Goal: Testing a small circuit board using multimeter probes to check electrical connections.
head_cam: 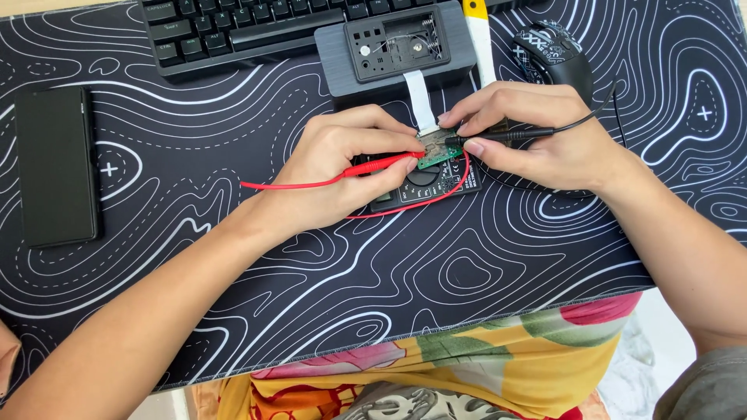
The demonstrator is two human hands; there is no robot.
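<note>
Red probe in left hand, black probe in right hand, both on green circuit board

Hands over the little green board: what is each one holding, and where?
Left hand pinches the red probe near its tip; right hand pinches the black probe likewise.

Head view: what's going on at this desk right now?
A person is probing a small green circuit board with two test leads. The left hand pinches the red probe and the right hand the black probe, both tips at the board. The board hangs on a white ribbon cable from a dark grey device, above a black multimeter on the patterned desk mat. A keyboard, mouse and black phone lie nearby.
</note>
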